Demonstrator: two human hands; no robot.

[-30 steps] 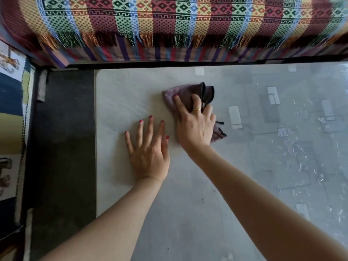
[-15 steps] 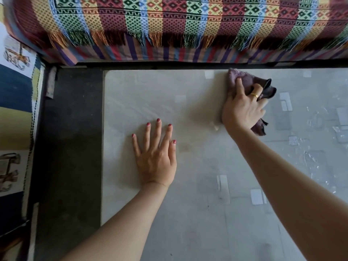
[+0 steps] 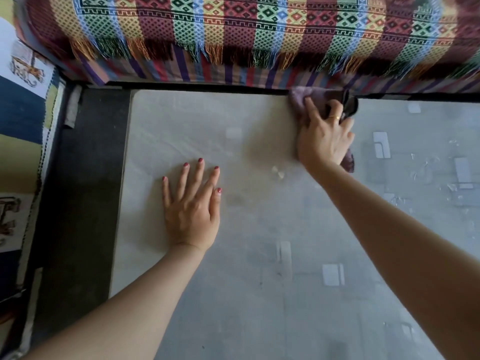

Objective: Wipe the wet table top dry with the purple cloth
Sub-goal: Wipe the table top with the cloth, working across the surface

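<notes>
Cloth (image 3: pixel 306 100) has been carried to the bench's (image 3: pixel 259 307) far edge, grasped by right-hand fingers (image 3: pixel 310 107); left hand (image 3: pixel 192 203) stays flat, released. Droplets remain rightward.

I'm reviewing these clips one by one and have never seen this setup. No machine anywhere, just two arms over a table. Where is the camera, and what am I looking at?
There is no machine: a person works with bare hands, and the single camera sits on their head, looking forward and down. The left hand lies flat, fingers spread, on the pale table top. The right hand presses the bunched purple cloth against the table's far edge, its fingers partly curled into the folds, next to a bright striped fringed blanket. To the right of that hand the surface shows droplets and shiny streaks, so it looks wet there. A dark floor strip runs along the table's left side.
</notes>
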